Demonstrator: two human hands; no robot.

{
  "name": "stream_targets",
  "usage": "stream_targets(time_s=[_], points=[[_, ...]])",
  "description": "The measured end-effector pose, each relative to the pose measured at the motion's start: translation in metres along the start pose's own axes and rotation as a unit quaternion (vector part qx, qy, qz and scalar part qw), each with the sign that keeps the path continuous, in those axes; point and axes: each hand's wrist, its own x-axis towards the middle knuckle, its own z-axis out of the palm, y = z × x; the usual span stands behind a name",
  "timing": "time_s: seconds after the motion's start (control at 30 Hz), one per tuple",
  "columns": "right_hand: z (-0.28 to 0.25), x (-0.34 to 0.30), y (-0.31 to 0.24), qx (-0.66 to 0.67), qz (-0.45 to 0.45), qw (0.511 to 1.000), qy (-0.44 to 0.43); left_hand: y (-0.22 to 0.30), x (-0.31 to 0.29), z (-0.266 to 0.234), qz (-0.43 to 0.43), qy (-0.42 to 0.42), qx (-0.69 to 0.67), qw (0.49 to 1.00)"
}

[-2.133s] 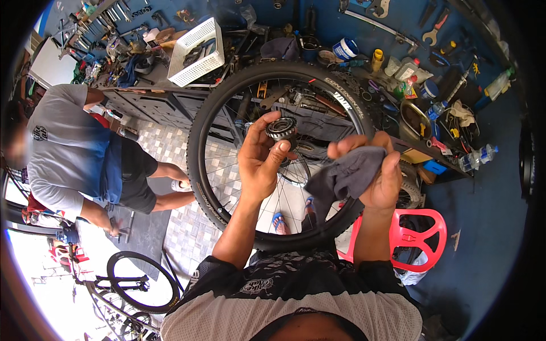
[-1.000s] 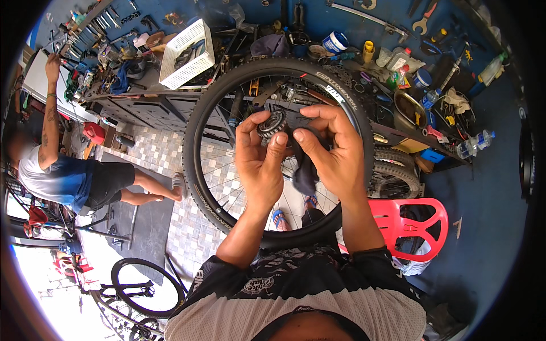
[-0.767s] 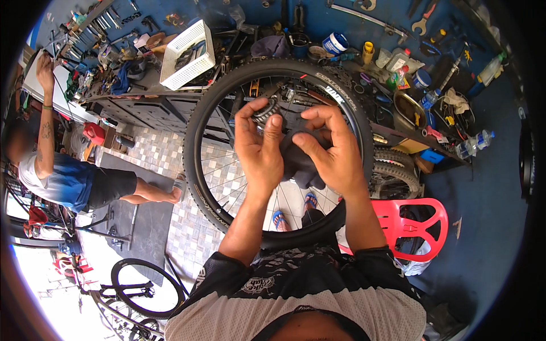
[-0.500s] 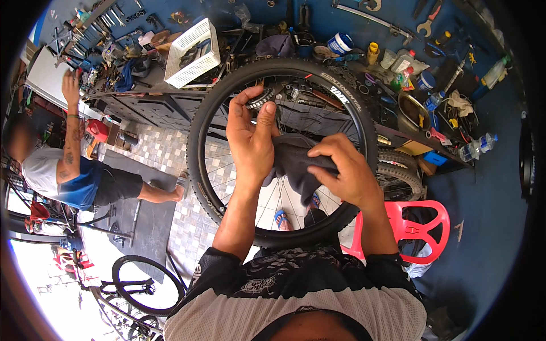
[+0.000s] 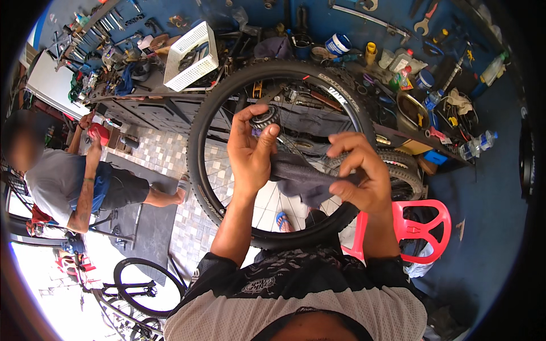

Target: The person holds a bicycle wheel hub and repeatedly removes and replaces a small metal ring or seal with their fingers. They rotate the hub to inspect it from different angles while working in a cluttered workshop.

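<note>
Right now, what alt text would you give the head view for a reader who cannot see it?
A person's left hand grips the toothed cog at a bicycle wheel's hub while the right hand pulls a dark rag taut. Behind is a cluttered workbench; another person crouches left, and a red plastic chair stands right.

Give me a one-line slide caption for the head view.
Left hand grips a toothed metal cassette at a black knobby-tyred bicycle wheel while right hand pinches a dark grey rag.
</note>
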Motion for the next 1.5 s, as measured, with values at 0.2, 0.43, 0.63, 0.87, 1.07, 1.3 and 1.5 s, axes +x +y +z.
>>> stream_targets(time_s=[0.2,0.43,0.63,0.87,1.07,1.3,1.5], points=[[0.035,0.005,0.011,0.356,0.112,0.926,0.056,0.006,-0.017,0.005,-0.023,-0.046,-0.065,0.997],[0.040,0.016,0.005,0.318,0.178,0.930,0.043,0.006,-0.021,0.006,0.006,-0.052,-0.125,0.991],[0.048,0.020,-0.005,0.216,0.123,0.964,0.092,0.005,-0.022,0.001,-0.011,-0.097,-0.188,0.977],[0.048,0.027,-0.004,-0.003,0.057,0.995,0.079,-0.005,-0.026,-0.001,0.008,-0.082,-0.142,0.986],[0.054,0.029,-0.010,-0.035,0.061,0.991,0.111,0.005,-0.030,0.000,0.015,-0.090,-0.096,0.991],[0.055,0.029,-0.013,-0.029,0.078,0.989,0.126,0.005,-0.030,-0.003,0.070,-0.111,-0.066,0.989],[0.059,0.029,-0.013,-0.068,0.060,0.985,0.146,0.004,-0.029,-0.003,0.117,-0.110,-0.023,0.987]])
